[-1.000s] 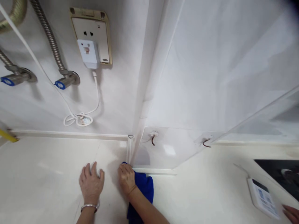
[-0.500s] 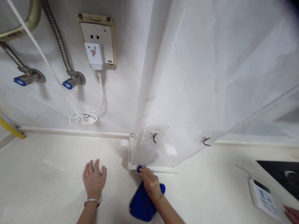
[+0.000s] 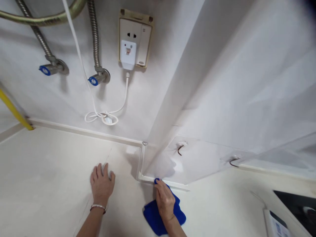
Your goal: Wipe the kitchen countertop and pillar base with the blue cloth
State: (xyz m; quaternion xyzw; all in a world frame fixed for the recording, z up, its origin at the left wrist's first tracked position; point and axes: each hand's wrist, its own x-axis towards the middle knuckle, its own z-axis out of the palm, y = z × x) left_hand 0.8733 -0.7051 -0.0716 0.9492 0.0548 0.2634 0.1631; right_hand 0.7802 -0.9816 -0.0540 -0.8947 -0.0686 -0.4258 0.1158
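Note:
My right hand (image 3: 165, 200) is closed on a blue cloth (image 3: 153, 218). Its fingertips press a bunched corner of the cloth against the narrow white ledge (image 3: 170, 185) at the foot of the wall column. The rest of the cloth spreads out beneath the hand on the pale countertop (image 3: 54, 171). To the left, my left hand (image 3: 102, 184) lies flat on the countertop with fingers spread and nothing in it. A silver bangle (image 3: 98, 206) circles that wrist.
Two hooks (image 3: 180, 150) (image 3: 234, 161) stick out low on the column. A plugged-in white cord (image 3: 126, 95) hangs from the wall socket (image 3: 135, 38), beside blue-capped valves (image 3: 97, 79). A yellow pipe (image 3: 15, 110) stands far left. At right are a white device (image 3: 277, 225) and a black hob (image 3: 300, 205).
The view has shifted and tilted. My right hand has slid the cloth a little to the right along the ledge. My left hand still rests flat. The other hand at the right edge is gone.

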